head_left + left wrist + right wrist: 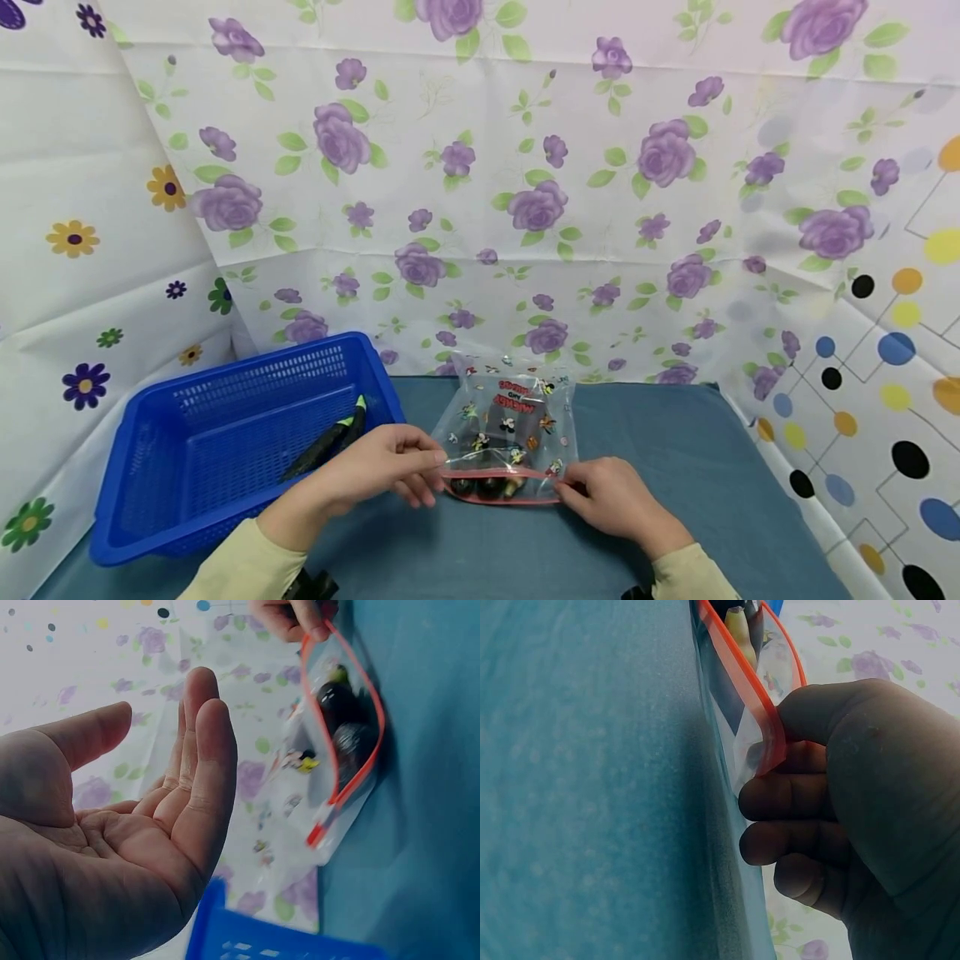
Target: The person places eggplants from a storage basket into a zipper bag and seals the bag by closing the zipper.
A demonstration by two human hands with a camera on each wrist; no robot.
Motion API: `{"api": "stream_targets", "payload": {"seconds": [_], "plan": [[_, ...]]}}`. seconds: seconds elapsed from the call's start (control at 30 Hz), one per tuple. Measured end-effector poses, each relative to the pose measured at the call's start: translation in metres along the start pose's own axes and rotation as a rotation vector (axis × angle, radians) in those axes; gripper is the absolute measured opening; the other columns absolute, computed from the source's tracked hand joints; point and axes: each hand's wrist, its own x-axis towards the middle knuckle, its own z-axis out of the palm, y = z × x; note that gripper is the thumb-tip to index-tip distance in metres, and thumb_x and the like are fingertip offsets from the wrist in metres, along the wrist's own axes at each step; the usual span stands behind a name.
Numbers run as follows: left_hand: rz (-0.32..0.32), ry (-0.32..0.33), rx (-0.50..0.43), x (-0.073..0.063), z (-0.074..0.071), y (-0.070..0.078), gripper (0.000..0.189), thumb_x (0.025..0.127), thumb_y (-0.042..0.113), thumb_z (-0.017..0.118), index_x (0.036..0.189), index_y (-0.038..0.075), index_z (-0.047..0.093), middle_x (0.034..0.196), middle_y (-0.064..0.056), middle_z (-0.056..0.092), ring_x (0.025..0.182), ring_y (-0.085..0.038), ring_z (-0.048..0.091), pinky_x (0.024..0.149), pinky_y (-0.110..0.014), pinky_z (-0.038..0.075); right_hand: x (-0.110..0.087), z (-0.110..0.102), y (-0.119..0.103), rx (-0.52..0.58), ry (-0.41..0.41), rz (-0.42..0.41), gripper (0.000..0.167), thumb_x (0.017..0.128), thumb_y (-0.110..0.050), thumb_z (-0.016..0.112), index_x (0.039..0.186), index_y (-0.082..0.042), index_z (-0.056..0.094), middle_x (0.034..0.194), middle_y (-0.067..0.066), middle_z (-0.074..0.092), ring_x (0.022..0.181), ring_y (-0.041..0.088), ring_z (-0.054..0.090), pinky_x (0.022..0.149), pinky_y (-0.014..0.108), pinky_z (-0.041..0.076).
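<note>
A clear zip bag point(517, 429) with cartoon prints and a red zip edge lies on the table, its mouth toward me. Inside are dark glossy rounded things point(341, 705), one with a pale yellow-green end point(739, 634); their kind is unclear. My right hand point(613, 500) pinches the bag's right corner at the zip edge between thumb and forefinger. Beside the left end of the mouth is my left hand point(382, 468); in the left wrist view its fingers point(210, 765) are fairly straight, apart from the bag, with nothing held. The zip edges stand apart there.
To the left stands a blue plastic basket point(247, 408) with perforated walls. In its right part lie dark elongated vegetables point(317, 452) with light green tips, partly behind my left arm. Blue-green cloth point(660, 433) covers the table, and flowered sheets point(480, 208) hang behind it.
</note>
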Motion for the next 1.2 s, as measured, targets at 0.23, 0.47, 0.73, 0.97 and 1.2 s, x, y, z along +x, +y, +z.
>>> {"api": "stream_targets", "payload": {"seconds": [0.23, 0.47, 0.73, 0.97, 1.2], "plan": [[0.035, 0.052, 0.064, -0.013, -0.016, 0.017, 0.05, 0.114, 0.037, 0.067, 0.142, -0.005, 0.066, 0.12, -0.018, 0.078, 0.109, -0.035, 0.078, 0.087, -0.049, 0.067, 0.0, 0.0, 0.0, -0.007, -0.008, 0.012, 0.034, 0.108, -0.025, 0.076, 0.077, -0.035, 0.066, 0.062, -0.024, 0.05, 0.051, -0.003, 0.042, 0.052, 0.024, 0.035], [0.034, 0.095, 0.093, -0.019, -0.027, 0.025, 0.059, 0.113, 0.038, 0.068, 0.15, -0.007, 0.058, 0.126, -0.016, 0.076, 0.117, -0.034, 0.076, 0.092, -0.048, 0.066, 0.001, -0.001, 0.0, -0.019, -0.01, 0.012, 0.037, 0.107, -0.024, 0.077, 0.074, -0.034, 0.063, 0.061, -0.023, 0.047, 0.05, -0.002, 0.039, 0.052, 0.024, 0.033], [0.045, 0.148, 0.138, -0.023, -0.042, 0.033, 0.063, 0.114, 0.04, 0.068, 0.153, -0.007, 0.054, 0.13, -0.017, 0.075, 0.118, -0.033, 0.075, 0.094, -0.046, 0.065, 0.001, 0.0, 0.0, -0.013, -0.012, 0.027, 0.032, 0.107, -0.025, 0.077, 0.078, -0.034, 0.069, 0.063, -0.025, 0.052, 0.052, -0.003, 0.044, 0.052, 0.024, 0.038], [0.027, 0.209, 0.196, -0.028, -0.056, 0.045, 0.062, 0.113, 0.039, 0.069, 0.153, -0.006, 0.054, 0.137, -0.023, 0.072, 0.117, -0.032, 0.075, 0.093, -0.046, 0.066, 0.001, 0.001, -0.001, -0.014, -0.012, 0.024, 0.031, 0.107, -0.026, 0.077, 0.079, -0.034, 0.069, 0.064, -0.025, 0.052, 0.052, -0.003, 0.044, 0.052, 0.024, 0.038], [0.04, 0.263, 0.314, -0.032, -0.078, 0.056, 0.06, 0.113, 0.041, 0.068, 0.151, -0.005, 0.057, 0.135, -0.022, 0.072, 0.118, -0.033, 0.075, 0.093, -0.047, 0.066, 0.001, 0.0, -0.001, -0.012, -0.01, 0.027, 0.031, 0.107, -0.025, 0.077, 0.078, -0.034, 0.069, 0.063, -0.024, 0.052, 0.052, -0.003, 0.044, 0.052, 0.024, 0.038]]}}
